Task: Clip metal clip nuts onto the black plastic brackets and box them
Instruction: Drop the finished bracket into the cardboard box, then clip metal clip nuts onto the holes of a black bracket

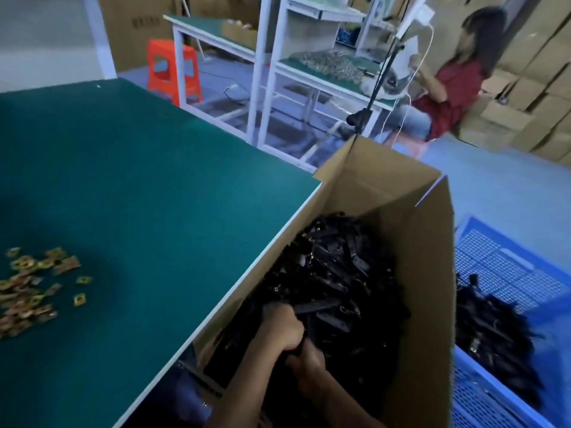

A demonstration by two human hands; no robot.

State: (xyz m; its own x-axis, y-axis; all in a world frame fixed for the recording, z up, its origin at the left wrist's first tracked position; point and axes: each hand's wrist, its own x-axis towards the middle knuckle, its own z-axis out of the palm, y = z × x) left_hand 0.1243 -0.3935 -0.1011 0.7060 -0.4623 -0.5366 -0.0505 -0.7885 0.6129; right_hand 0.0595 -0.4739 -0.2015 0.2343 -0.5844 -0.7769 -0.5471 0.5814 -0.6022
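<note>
Both hands are down inside the open brown cardboard box [426,273] that stands against the right edge of the table; the left hand [285,327] has its fingers curled round black plastic brackets [340,273] on top of the heap, and the right hand [307,362], touching it just below, also closes on dark pieces (which ones exactly is lost in the blur). The brackets fill the box in a loose pile, some showing small metal clips at their ends. On the green-topped work table [139,180], well apart from the box, a scatter of brass-coloured metal clip nuts [34,279] lies near the left edge. Right of the box a blue perforated plastic crate [506,273] holds more black brackets. Beyond, a seated person in a red shirt [451,88] is at a white-framed bench, near an orange plastic stool [173,69]
</note>
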